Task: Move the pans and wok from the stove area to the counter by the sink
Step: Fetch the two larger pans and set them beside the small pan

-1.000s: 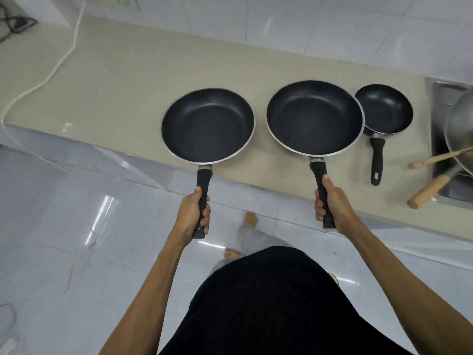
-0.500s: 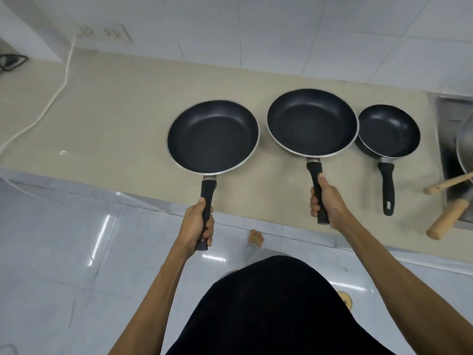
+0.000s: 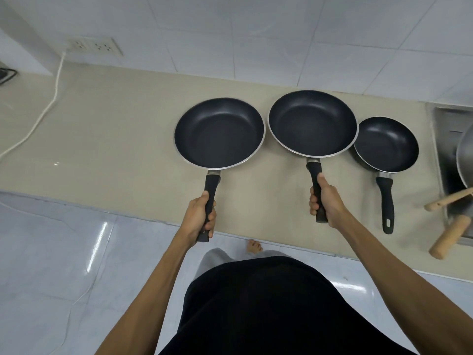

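Note:
My left hand grips the black handle of a dark non-stick frying pan over the beige counter. My right hand grips the handle of a larger dark pan just to its right; its rim overlaps the edge of a small dark pan that lies on the counter with its handle toward me. At the far right edge a metal wok sits in the steel sink, with two wooden handles sticking out over the rim.
A white cable runs from a wall socket strip down across the left of the counter. White tiled wall behind. The counter's front edge is under my hands, with glossy floor and my bare foot below.
Both pans have moved further over the counter and a little rightward, and the big pan's rim now overlaps the small pan. My view has tilted up toward the wall.

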The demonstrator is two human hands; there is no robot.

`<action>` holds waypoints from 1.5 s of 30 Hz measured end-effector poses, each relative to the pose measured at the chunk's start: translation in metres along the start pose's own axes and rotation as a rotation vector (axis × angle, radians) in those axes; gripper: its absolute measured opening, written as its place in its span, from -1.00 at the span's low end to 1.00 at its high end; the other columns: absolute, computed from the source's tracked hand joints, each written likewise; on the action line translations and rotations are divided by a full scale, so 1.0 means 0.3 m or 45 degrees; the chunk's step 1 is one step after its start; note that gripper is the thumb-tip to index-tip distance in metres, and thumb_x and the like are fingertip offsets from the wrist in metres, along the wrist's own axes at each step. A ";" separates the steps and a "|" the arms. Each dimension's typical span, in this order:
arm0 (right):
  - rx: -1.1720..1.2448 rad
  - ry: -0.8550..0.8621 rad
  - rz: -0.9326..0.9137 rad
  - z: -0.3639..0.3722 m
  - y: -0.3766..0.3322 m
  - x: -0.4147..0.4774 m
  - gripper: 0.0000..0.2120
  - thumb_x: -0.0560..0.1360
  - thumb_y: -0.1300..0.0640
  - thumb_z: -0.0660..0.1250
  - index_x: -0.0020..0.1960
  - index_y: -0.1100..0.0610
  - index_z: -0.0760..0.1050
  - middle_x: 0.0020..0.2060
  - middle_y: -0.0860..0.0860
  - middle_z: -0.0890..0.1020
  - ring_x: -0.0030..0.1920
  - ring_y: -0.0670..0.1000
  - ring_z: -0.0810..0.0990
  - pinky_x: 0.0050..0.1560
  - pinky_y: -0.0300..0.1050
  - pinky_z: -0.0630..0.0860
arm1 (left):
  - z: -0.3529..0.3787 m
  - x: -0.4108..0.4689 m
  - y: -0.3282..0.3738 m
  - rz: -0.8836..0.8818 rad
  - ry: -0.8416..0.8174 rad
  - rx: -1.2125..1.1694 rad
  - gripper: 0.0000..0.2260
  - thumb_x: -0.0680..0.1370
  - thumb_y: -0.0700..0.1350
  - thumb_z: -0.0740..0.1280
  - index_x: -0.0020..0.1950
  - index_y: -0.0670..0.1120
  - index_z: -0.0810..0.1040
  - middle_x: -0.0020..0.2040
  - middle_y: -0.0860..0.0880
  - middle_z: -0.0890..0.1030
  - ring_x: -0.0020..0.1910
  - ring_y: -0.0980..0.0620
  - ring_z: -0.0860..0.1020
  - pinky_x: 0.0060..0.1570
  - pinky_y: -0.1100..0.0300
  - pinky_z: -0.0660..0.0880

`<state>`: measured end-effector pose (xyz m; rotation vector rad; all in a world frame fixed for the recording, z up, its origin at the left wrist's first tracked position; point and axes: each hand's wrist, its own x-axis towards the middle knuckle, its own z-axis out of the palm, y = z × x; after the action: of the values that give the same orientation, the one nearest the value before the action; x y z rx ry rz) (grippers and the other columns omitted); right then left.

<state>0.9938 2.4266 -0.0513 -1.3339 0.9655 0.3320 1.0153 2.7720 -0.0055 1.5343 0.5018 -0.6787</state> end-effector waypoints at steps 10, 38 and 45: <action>-0.082 0.047 -0.086 0.028 0.032 0.049 -0.41 0.60 -0.35 0.11 -0.30 0.14 0.39 -0.53 0.03 0.44 -0.57 0.02 0.36 -0.50 -0.10 0.38 | 0.015 0.032 0.031 0.008 -0.007 0.036 -0.63 0.72 0.07 0.06 -0.10 -0.17 0.41 -0.52 -0.01 0.35 -0.64 0.05 0.26 -0.68 0.24 0.34; -0.231 0.107 -0.059 0.044 0.011 0.086 -0.34 0.57 -0.42 0.07 -0.28 0.16 0.40 -0.55 0.04 0.49 -0.61 0.02 0.44 -0.59 -0.17 0.45 | -0.009 0.185 0.004 0.018 -0.039 0.112 -0.60 0.72 0.08 0.06 -0.06 -0.20 0.44 -0.51 -0.02 0.41 -0.63 0.03 0.31 -0.65 0.21 0.40; -0.233 0.110 -0.045 0.041 0.010 0.089 -0.34 0.56 -0.43 0.08 -0.27 0.16 0.42 -0.56 0.05 0.51 -0.60 0.06 0.45 -0.56 -0.13 0.44 | 0.007 0.215 -0.025 0.038 -0.018 0.201 -0.65 0.68 0.09 0.21 -0.04 -0.20 0.46 -0.50 -0.02 0.44 -0.62 0.01 0.38 -0.62 0.18 0.45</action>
<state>1.0123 2.4304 -0.0738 -1.5407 1.0005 0.3447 1.0567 2.7652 -0.0549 1.6805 0.4213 -0.7194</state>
